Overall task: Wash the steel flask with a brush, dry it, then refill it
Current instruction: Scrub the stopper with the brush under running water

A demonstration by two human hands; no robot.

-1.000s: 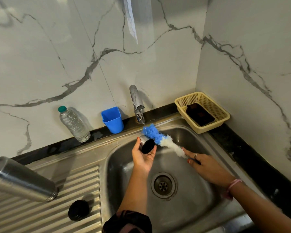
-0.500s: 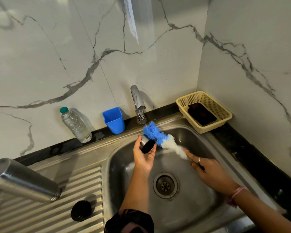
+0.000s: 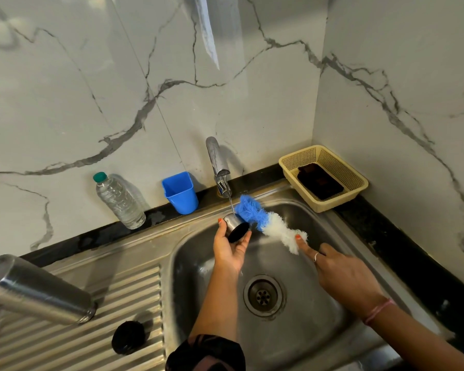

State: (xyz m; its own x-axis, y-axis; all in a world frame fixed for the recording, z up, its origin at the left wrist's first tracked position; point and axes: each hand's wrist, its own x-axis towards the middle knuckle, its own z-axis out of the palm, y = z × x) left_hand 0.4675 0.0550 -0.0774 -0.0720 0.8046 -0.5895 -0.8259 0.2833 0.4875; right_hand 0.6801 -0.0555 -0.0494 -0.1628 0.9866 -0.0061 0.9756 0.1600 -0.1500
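The steel flask (image 3: 35, 290) lies on its side on the ribbed drainboard at the left, with a black round lid (image 3: 128, 337) near it. Over the sink basin my left hand (image 3: 231, 249) grips a small steel cap with a black end (image 3: 236, 227) under the thin water stream from the tap (image 3: 218, 166). My right hand (image 3: 340, 274) holds the blue-and-white fluffy brush (image 3: 265, 220) by its hidden handle, index finger stretched along it. The blue end of the brush is against the cap.
A plastic water bottle (image 3: 119, 202) and a blue cup (image 3: 180, 192) stand on the black ledge behind the sink (image 3: 306, 330). A cream basket (image 3: 355, 180) with a dark object sits at the back right corner. The drain (image 3: 263, 295) is below my hands.
The camera has shifted slightly. The brush has moved a little up and back against the cap, and my right index finger now lies straight along the brush.
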